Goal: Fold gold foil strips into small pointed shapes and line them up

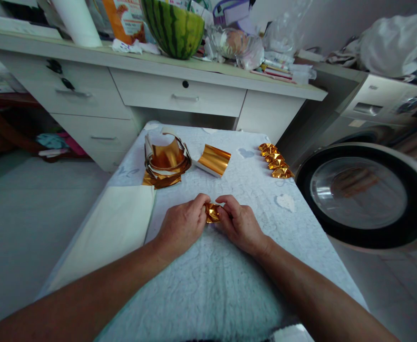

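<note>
A small folded piece of gold foil paper point(212, 213) is held between my two hands, low over the cloth-covered table. My left hand point(186, 221) pinches its left end, and my right hand point(239, 222) grips its right end with fingers curled. Beyond my hands lies a curved sheet of gold foil paper point(215, 160) with a pale edge. To its left sits a loose stack of curled gold sheets point(167, 159). Several folded gold pieces point(276, 161) stand in a row near the table's right edge.
Pale paper point(119, 228) covers the table's left side. Behind the table point(251, 285), a white counter point(215, 72) holds a watermelon point(175, 28), a white roll point(78, 21) and plastic bags. A washing machine's open round door point(365, 194) stands close at the right.
</note>
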### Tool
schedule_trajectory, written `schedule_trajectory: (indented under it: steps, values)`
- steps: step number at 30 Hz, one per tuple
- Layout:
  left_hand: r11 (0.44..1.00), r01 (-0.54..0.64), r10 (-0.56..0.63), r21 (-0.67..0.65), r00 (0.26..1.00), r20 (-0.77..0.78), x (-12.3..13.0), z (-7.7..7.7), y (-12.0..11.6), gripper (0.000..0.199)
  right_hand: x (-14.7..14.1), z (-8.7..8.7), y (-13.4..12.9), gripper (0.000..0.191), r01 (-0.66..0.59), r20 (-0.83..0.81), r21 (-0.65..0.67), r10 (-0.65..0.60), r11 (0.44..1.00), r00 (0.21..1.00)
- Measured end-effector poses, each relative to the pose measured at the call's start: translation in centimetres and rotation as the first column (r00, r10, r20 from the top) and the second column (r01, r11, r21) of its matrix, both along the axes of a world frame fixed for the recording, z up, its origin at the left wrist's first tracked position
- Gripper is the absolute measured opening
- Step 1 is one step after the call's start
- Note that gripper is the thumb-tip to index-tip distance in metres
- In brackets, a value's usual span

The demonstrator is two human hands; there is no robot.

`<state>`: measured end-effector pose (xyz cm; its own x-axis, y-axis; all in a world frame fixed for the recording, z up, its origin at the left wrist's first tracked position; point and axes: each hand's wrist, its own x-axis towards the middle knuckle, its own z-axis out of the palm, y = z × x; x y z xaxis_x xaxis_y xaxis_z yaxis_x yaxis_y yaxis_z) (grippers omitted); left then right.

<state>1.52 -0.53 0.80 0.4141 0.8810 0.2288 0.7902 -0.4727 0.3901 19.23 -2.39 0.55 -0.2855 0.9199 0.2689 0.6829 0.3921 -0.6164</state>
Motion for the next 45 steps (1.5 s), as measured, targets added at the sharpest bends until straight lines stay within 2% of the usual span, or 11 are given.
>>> schedule_trajectory:
  steps: [6, 11, 15, 19, 25, 28, 31, 33, 35, 38, 45]
  values:
    - [0.999, -0.005, 0.006, -0.040, 1.000, 0.018, -0.5, 0.0, 0.4, 0.020, 1.2, 0.8, 0.1, 0.023, -0.040, -0.080, -0.033, 0.037, 0.999, 0.996]
    - [0.996, -0.011, 0.013, -0.088, 1.000, 0.013, -0.7, 0.3, 0.6, 0.022, 2.2, 1.0, 0.3, 0.033, -0.162, -0.056, -0.014, 0.161, 0.987, 0.985]
    - [0.993, 0.015, -0.007, -0.117, 0.998, 0.068, -0.8, 0.3, 0.7, 0.024, 2.4, 1.1, 0.7, 0.027, -0.228, -0.031, 0.064, 0.230, 0.972, 0.973]
    - [0.989, 0.025, 0.002, -0.144, 0.983, 0.184, -0.8, 0.6, 0.6, 0.029, 2.6, 1.4, 0.8, 0.021, -0.222, -0.061, 0.055, 0.225, 0.974, 0.972]
    - [0.974, 0.042, 0.034, -0.225, 0.946, 0.322, -1.0, 0.7, 0.5, 0.038, 3.5, 0.9, 1.7, 0.010, -0.030, -0.053, 0.084, 0.034, 0.996, 0.998]
    - [0.969, 0.051, 0.028, -0.241, 0.949, 0.314, -1.0, 0.4, 0.6, 0.039, 4.2, 0.2, 2.4, 0.008, 0.117, -0.103, 0.042, -0.112, 0.992, 0.988]
    - [0.967, 0.060, 0.012, -0.248, 0.960, 0.279, -1.0, 0.1, 0.7, 0.039, 5.0, 0.3, 3.0, 0.021, 0.232, -0.168, 0.014, -0.226, 0.973, 0.959]
    - [0.966, 0.059, 0.008, -0.253, 0.967, 0.256, -0.9, 0.1, 0.7, 0.039, 5.8, 0.7, 3.3, 0.018, 0.273, -0.119, 0.046, -0.266, 0.961, 0.957]
    - [0.966, 0.059, 0.005, -0.252, 0.969, 0.246, -0.9, 0.0, 0.8, 0.038, 6.9, 1.3, 3.7, 0.008, 0.339, -0.056, 0.101, -0.335, 0.935, 0.941]
    - [0.968, 0.070, -0.009, -0.241, 0.969, 0.246, -1.0, -0.2, 0.8, 0.038, 9.3, 2.0, 4.3, 0.010, 0.436, -0.008, 0.154, -0.440, 0.887, 0.898]
    - [0.970, 0.077, -0.026, -0.230, 0.976, 0.216, -1.1, -0.6, 0.9, 0.037, 15.4, 1.8, 4.9, 0.010, 0.619, 0.058, 0.107, -0.627, 0.778, 0.777]
